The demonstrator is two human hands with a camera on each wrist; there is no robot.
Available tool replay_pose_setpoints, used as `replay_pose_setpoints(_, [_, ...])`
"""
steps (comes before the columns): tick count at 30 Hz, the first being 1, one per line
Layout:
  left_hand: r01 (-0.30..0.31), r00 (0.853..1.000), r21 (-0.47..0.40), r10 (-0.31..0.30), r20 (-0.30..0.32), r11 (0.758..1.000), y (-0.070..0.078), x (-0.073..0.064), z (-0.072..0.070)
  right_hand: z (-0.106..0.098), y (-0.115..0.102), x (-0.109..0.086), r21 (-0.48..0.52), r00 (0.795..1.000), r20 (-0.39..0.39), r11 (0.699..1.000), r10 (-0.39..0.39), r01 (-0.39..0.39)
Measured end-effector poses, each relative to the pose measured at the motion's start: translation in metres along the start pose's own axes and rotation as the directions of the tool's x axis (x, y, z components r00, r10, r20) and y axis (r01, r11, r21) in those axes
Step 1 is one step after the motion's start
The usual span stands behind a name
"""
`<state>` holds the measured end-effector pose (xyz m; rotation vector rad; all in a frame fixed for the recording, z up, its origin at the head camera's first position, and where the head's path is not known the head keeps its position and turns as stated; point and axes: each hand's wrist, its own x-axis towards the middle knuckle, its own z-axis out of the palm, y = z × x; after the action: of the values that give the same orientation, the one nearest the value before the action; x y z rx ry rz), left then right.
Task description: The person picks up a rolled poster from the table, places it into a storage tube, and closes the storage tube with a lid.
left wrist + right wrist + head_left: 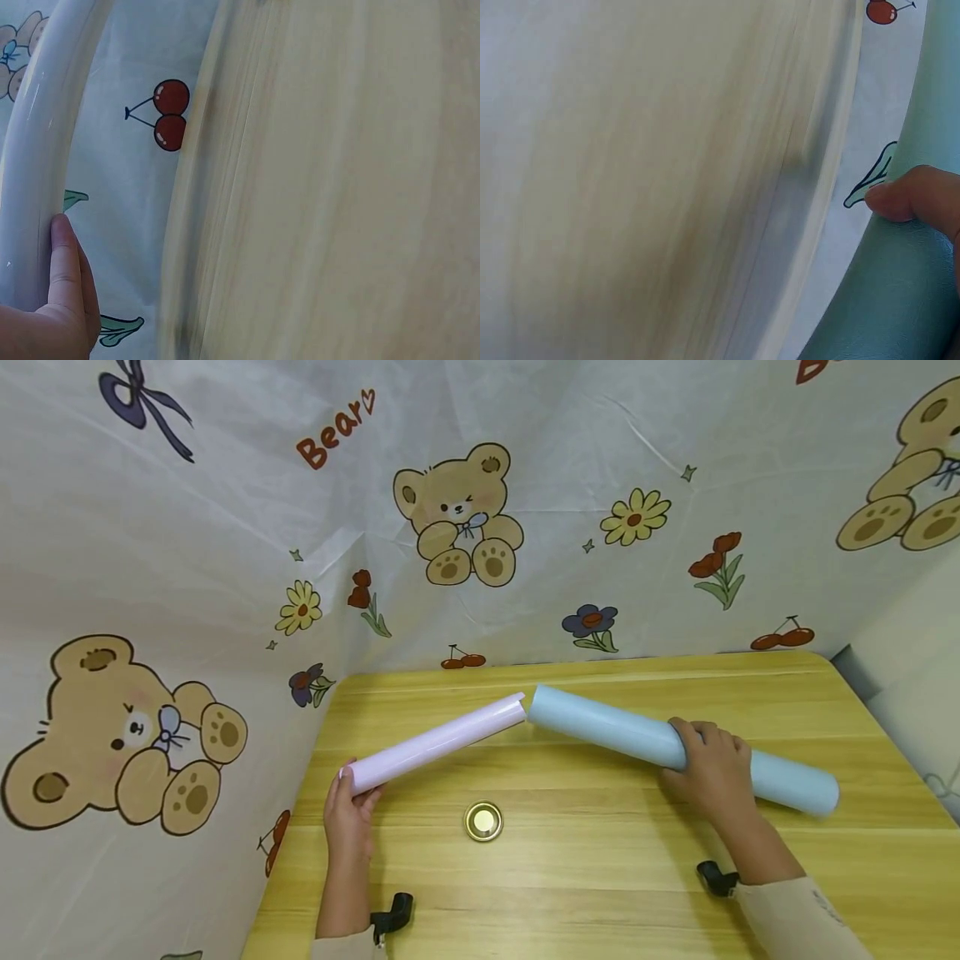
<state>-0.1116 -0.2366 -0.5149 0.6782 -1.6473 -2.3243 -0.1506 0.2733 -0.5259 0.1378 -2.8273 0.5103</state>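
My left hand (350, 818) grips the near end of a glossy pale lilac roll (438, 745), which slants up to the right over the table. In the left wrist view, the thumb lies along the side of that lilac roll (37, 165). Across the table, my right hand (712, 768) holds a thicker light blue roll (607, 727) from above, right of its middle. The right wrist view has the thumb pressed on the blue roll's surface (889, 292). The far ends of the two rolls come close together near the middle; whether they touch I cannot tell.
A small round gold-rimmed lid (483, 821) lies on the wooden table (570, 877) between the hands. A white cloth (555, 593) printed with bears and flowers hangs behind and along the left side. Black wrist mounts (393, 914) sit at both cuffs.
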Motion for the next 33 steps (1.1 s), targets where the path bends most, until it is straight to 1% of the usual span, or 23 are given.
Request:
replay_pose_setpoints(5, [0.000, 1.000, 0.004, 0.000, -0.002, 1.000, 0.001, 0.002, -0.001, -0.004, 0.002, -0.002, 0.000, 0.996, -0.077, 0.999, -0.050, 0.050])
replay_pose_setpoints(11, [-0.003, 1.000, 0.013, 0.003, -0.003, 1.000, 0.003, 0.001, -0.003, -0.009, 0.006, 0.000, -0.028, 0.978, -0.160, 0.991, -0.137, 0.134])
replay_pose_setpoints(16, [-0.007, 1.000, -0.003, 0.007, -0.005, 1.000, 0.002, 0.001, -0.004, -0.017, 0.010, 0.002, -0.045, 0.967, -0.185, 0.984, -0.176, 0.171])
replay_pose_setpoints(25, [0.010, 1.000, -0.018, -0.010, -0.016, 1.000, 0.004, 0.002, -0.004, -0.025, 0.018, 0.003, -0.063, 0.943, -0.230, 0.970, -0.241, 0.233])
replay_pose_setpoints(28, [0.014, 1.000, -0.015, -0.014, -0.009, 1.000, 0.005, 0.003, -0.003, -0.027, 0.019, 0.003, -0.069, 0.936, -0.239, 0.966, -0.259, 0.249])
replay_pose_setpoints(33, [0.019, 1.000, 0.002, -0.019, 0.012, 1.000, 0.006, 0.003, -0.003, -0.028, 0.023, 0.000, -0.074, 0.933, -0.241, 0.964, -0.267, 0.257])
